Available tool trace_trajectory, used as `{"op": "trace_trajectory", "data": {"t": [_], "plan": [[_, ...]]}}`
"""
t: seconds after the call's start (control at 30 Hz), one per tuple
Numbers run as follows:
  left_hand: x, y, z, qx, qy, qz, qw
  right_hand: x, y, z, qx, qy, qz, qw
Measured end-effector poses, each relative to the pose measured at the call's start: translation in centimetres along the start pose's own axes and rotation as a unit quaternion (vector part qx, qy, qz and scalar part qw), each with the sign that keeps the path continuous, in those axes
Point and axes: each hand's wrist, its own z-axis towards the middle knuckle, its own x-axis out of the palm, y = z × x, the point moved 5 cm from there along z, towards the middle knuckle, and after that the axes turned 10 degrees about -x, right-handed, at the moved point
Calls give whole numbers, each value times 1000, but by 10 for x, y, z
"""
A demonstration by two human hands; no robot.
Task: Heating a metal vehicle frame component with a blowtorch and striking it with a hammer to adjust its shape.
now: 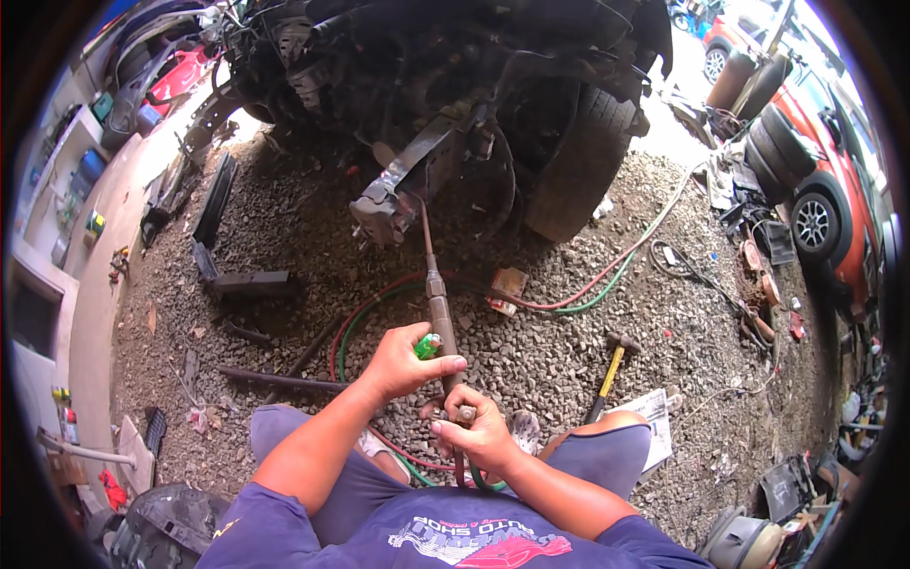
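My left hand (403, 365) is closed around a small green lighter (427, 348), and its thumb lies across the body of a gas torch (438, 313). Lower on the torch, my right hand (479, 431) grips the handle end, fingers at a valve knob (465, 414). The torch points away from me, its thin tip reaching up to the bent end of a metal frame rail (384, 204) under a stripped vehicle (417, 66). No flame is visible at the tip. A red hose (588, 296) and a green hose (592, 305) trail from the torch.
A yellow-handled hammer (611, 370) lies on the gravel (531, 351) at right, near a folded newspaper (654, 431). A tire (583, 161) stands beside the rail. Dark metal pieces (251, 283) lie at left. An orange car (834, 180) and loose tires (777, 147) occupy the far right.
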Motion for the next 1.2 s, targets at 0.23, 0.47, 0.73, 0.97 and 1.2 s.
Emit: {"op": "trace_trajectory", "data": {"t": [0.23,0.47,0.73,0.97,1.2], "plan": [[0,2,-3,-7,19,5,1000,1,0,-3,6,6,0,1000],[0,-1,-4,-7,19,6,1000,4,5,-5,14,3,16,1000],[2,3,-3,2,10,2,1000,5,5,-7,4,3,8,1000],[2,-3,-6,-9,22,-10,1000,5,7,-6,25,1,9,1000],[2,-6,-7,-16,23,-9,1000,3,4,-7,12,4,14,1000]]}}
